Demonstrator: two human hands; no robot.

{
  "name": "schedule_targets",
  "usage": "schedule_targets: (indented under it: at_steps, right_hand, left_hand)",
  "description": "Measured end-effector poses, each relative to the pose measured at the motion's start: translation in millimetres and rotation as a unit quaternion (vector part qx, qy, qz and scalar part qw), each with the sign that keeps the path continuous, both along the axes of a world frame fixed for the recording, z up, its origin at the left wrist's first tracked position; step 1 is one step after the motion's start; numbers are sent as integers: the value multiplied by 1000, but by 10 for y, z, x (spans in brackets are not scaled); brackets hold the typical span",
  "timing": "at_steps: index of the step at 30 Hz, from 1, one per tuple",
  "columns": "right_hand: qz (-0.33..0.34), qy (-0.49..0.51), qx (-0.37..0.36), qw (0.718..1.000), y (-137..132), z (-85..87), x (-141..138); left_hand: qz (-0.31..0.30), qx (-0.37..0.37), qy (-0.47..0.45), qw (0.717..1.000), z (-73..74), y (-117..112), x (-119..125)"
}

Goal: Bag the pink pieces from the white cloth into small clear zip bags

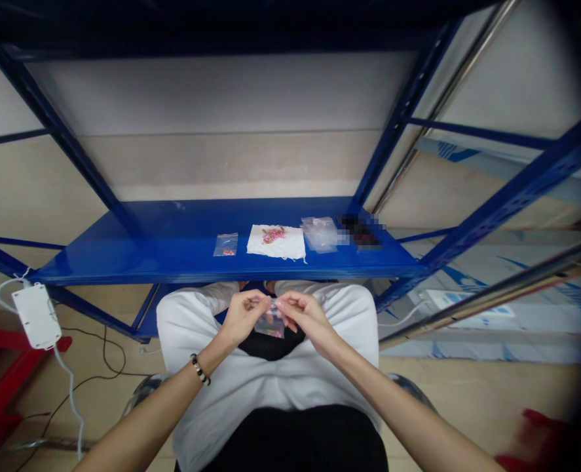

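Above my lap, my left hand and my right hand pinch the top edge of a small clear zip bag from both sides. A few pink and gold bits show at the bag's bottom; they are too small to name. On the blue shelf ahead lies a white cloth or paper with a small heap of pink and gold beads on it. To its left rests another small clear bag with similar beads inside. A stack of clear plastic bags lies to the right.
A dark, pixelated object lies at the shelf's right end. Blue uprights frame the shelf. A white power strip hangs at the left, with cables on the floor. Wrapped panels stand at the right.
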State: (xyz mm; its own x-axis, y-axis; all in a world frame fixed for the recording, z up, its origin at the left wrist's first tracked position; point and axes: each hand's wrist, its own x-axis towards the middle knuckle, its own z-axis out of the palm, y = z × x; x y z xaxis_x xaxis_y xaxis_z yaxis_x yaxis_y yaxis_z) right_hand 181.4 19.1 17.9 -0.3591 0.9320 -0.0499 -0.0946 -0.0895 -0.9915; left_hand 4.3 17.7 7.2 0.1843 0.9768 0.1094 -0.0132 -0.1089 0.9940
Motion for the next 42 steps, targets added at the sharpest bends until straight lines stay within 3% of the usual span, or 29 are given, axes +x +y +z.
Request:
schedule_targets:
  at_steps: [6,13,18,22,24,26,28,30,33,36,39,42]
  right_hand:
    - [-36,20,0,999,10,-67,-17]
    - [-64,9,48,997,-16,59,-20]
    - [-122,4,97,988,7,65,-34]
    - [-179,31,75,980,40,11,-22]
    - [-204,61,57,975,63,6,-11]
    - [-219,76,45,972,90,13,2]
    - [-217,71,44,973,119,15,16]
    - [-210,61,48,975,148,-7,25]
    - [-199,54,54,977,175,-89,18]
    - [-190,55,66,978,163,-173,-4]
    - [-192,50,83,977,161,-168,20]
    - [-214,13,146,966,303,-29,171]
  left_hand:
    - [22,15,10,1000,39,-1,-15]
    - [0,1,-19,1000,144,-10,-70]
    - [-48,-51,-82,994,28,-3,25]
    - [-78,-83,-90,989,0,33,77]
    - [-37,-70,-90,993,118,149,-44]
    - [53,-20,-92,994,290,358,-290]
    - [122,36,-48,991,437,635,-607]
    - [146,68,24,987,499,930,-901]
    - [197,91,121,969,406,1286,-1162]
    - [245,108,203,942,203,1446,-1212]
    - [300,168,273,898,113,1418,-1151]
    - [322,233,286,872,256,1227,-1049]
